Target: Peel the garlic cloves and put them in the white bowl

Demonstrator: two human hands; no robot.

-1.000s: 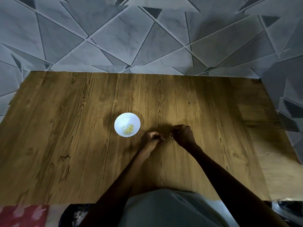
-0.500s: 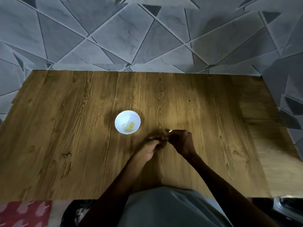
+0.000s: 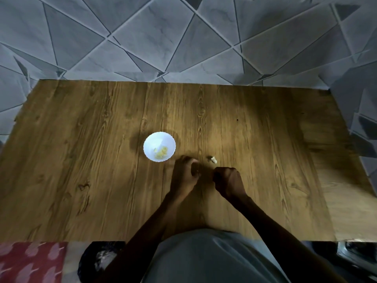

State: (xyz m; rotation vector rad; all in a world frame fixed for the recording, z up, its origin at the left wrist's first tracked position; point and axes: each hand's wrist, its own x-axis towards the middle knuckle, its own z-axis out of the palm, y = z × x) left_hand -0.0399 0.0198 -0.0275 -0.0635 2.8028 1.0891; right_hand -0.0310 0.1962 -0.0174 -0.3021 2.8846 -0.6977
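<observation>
From the head camera I looked down on a wooden table (image 3: pixel 81 160) that stood on a grey floor (image 3: pixel 142 37) tiled in triangles. The white bowl (image 3: pixel 159 137) sat a little left of the table's middle. A small heap of yellowish peeled garlic (image 3: pixel 161 154) lay in its near side.

The left hand (image 3: pixel 184 175) was over the table just right of the bowl and a little nearer to me, apart from the rim. Its fingers were curled inward. A pale speck showed at their tips, and I could not tell whether that was a clove or a nail, so I could not tell if the hand gripped anything.

The right hand (image 3: pixel 228 180) was just beside it with a narrow gap between the two. It was curled into a tight fist with the back of the hand toward me, and nothing showed between its fingers.

A small pale bit of garlic (image 3: pixel 212 159) lay on the wood just beyond the gap between the hands, touching neither. It was too small for me to say whether it was clove or skin.

Both forearms ran back toward me over a grey garment (image 3: pixel 204 260). A red patterned cloth (image 3: pixel 30 262) filled the lower left corner.
</observation>
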